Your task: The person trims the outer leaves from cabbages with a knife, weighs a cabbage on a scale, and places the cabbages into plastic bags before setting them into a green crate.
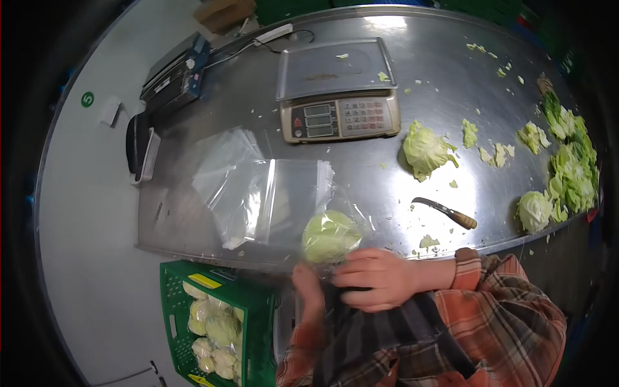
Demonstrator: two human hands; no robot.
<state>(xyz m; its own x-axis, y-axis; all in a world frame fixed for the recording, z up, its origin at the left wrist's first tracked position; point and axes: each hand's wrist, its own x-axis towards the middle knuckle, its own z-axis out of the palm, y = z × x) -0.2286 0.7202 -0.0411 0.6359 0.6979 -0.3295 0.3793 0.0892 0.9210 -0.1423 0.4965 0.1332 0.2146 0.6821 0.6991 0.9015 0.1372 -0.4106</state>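
Observation:
A pale green cabbage (330,237) sits inside a clear plastic bag (358,222) at the table's front edge, close to my body. My right hand (374,277) is closed at the near side of the bag, its fingers curled over the gathered plastic. Beside it, my left hand (308,285) reaches up to the bag's lower left; it is smeared by motion and its fingers are partly hidden. Left of the cabbage lies a stack of flat clear bags (248,187). A curved knife (446,213) with a wooden handle rests to the right.
A scale (340,119) with crumbs on its pan stands behind. Loose cabbage heads (425,151) (534,211) and trimmed leaves (572,171) lie on the metal table (445,77). A green crate (255,316) of wrapped heads is below left; a dark device (174,74) stands at back left.

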